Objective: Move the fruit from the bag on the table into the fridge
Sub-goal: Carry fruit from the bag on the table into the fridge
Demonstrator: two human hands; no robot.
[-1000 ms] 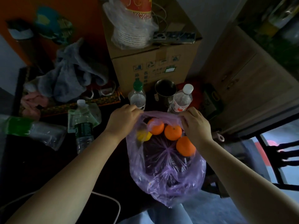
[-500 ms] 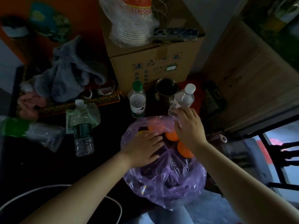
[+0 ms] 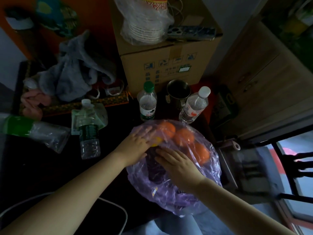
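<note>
A thin, glossy, crinkled purple plastic bag [image 3: 177,192] holds smooth matt oranges [image 3: 183,137]. Behind it stand clear shiny plastic bottles [image 3: 194,107] and a dull metal cup [image 3: 177,92]. A matt brown cardboard box [image 3: 169,61], soft grey cloth [image 3: 76,77], and what looks like a wood-grain cabinet [image 3: 264,78] surround the dark table [image 3: 42,167].

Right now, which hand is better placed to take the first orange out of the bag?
Left, probably. The left hand lies inside the purple bag, fingers beside the nearest orange. The right hand rests flat nearer the bag's middle.
</note>
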